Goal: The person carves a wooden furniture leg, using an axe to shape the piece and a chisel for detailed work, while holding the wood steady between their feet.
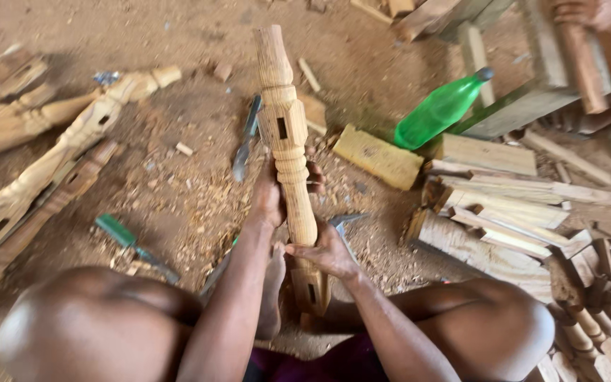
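A turned wooden leg (288, 145) with rectangular mortise slots stands tilted away from me between my knees. My left hand (269, 194) wraps around its middle. My right hand (325, 253) grips it lower down, just above the square block at its foot. A metal chisel (245, 141) lies on the sawdust just left of the leg.
Several more turned legs (44, 163) lie at the left. A green-handled tool (132, 244) rests near my left knee. A green plastic bottle (438, 110), a wood block (376, 157) and stacked offcuts (503, 212) lie at the right. Another person's hand (588, 14) holds wood at top right.
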